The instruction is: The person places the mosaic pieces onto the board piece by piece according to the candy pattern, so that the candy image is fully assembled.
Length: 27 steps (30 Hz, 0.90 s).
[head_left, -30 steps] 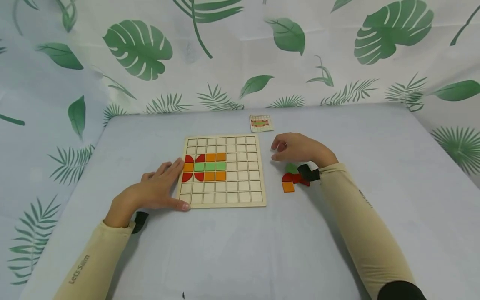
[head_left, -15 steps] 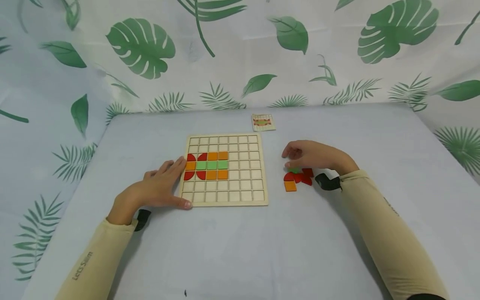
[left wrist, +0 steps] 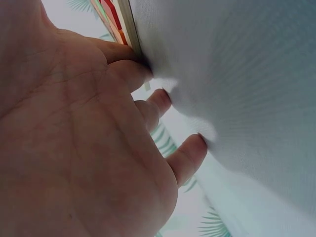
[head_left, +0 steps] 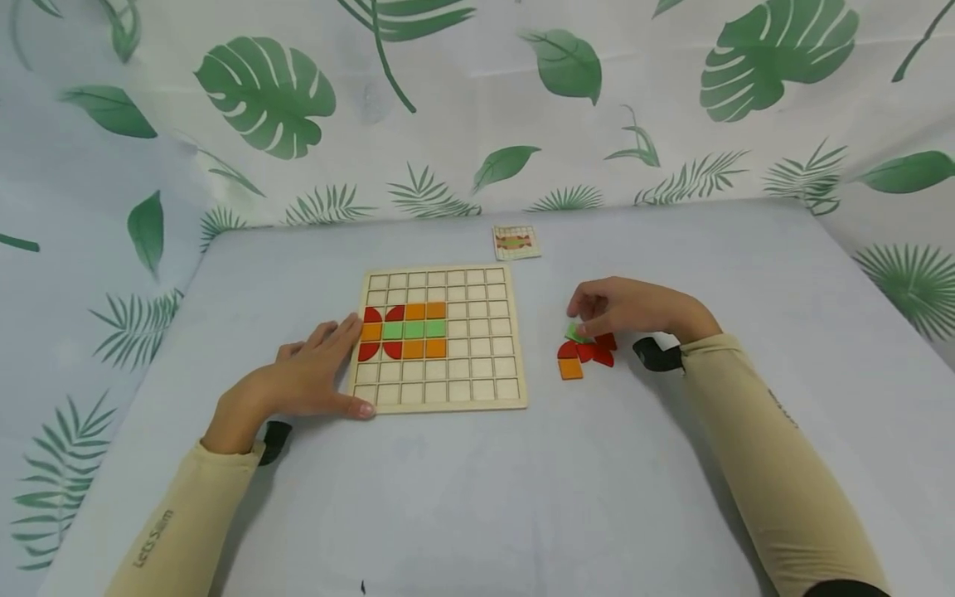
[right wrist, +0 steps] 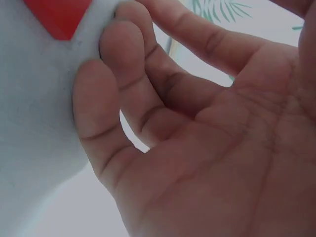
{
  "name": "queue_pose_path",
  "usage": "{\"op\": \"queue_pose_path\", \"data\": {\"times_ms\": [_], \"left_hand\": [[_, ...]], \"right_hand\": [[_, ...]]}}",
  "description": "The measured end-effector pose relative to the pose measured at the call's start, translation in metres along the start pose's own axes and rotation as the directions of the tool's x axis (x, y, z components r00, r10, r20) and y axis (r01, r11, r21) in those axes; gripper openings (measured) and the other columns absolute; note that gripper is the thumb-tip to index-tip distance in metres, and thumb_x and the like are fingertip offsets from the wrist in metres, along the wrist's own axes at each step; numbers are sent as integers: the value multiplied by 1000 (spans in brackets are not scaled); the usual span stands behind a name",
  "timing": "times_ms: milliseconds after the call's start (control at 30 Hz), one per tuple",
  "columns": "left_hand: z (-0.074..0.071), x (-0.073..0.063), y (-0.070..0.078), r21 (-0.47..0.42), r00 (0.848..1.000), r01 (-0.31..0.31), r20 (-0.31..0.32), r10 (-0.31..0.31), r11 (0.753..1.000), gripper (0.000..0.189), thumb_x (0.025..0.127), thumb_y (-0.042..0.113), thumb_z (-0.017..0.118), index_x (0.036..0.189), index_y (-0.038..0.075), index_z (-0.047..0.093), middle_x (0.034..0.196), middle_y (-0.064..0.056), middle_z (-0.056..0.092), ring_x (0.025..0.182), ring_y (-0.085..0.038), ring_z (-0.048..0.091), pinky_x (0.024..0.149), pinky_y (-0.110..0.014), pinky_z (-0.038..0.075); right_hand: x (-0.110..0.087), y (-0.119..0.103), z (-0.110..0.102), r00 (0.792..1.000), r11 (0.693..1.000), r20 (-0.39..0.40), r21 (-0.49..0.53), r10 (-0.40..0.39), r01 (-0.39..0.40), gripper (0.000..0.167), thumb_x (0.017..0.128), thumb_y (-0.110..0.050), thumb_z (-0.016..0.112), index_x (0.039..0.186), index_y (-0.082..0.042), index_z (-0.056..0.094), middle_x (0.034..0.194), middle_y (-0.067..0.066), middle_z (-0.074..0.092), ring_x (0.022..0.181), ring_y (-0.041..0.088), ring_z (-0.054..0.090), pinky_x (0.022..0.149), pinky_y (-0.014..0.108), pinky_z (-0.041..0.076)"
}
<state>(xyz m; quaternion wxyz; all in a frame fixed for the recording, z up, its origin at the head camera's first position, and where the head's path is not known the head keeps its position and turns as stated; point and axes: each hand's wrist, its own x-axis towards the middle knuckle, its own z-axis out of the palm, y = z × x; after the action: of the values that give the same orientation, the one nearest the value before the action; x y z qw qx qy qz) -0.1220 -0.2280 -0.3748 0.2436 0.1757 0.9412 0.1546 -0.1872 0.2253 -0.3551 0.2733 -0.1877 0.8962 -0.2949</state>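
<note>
On the bench (head_left: 448,497), grid board (head_left: 477,365) has tiles in its four left columns, third to fifth rows from the far side. Outer two rows each hold two red pieces (head_left: 371,315), then two orange tiles (head_left: 414,311); middle row holds one orange, then three green tiles (head_left: 414,329). Left hand (head_left: 309,373) spread wide at board's left edge, thumb on near-left corner. Right of board, loose pile: red pieces (head_left: 585,353), orange square (head_left: 570,369), green piece (head_left: 576,333). Right hand (head_left: 634,308) there, fingers bent, thumb at green piece; can't tell if pinched. Pattern card (head_left: 516,242) lies beyond board's far-right corner.
</note>
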Motion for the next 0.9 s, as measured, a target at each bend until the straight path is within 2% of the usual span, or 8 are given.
{"op": "queue_pose_path", "data": {"times_ms": [333,900], "left_hand": [[-1,2,1,5,1000,2,8,-2,1000,136,83,63,86,171,1,3,178,-20,4,159,-48,4,116,-78,15],[0,1,-1,8,1000,11,8,-12,1000,136,82,63,86,171,2,3,178,-20,3,159,-48,4,115,-78,15]], "right_hand": [[-1,-1,4,1000,1000,-22,-22,1,-1,29,97,-22,78,118,-7,65,103,8,63,100,27,58,85,41,50],[4,-5,5,1000,999,-14,-39,-16,15,28,98,-20,76,116,-5,61,95,8,63,90,25,59,77,41,50]]}}
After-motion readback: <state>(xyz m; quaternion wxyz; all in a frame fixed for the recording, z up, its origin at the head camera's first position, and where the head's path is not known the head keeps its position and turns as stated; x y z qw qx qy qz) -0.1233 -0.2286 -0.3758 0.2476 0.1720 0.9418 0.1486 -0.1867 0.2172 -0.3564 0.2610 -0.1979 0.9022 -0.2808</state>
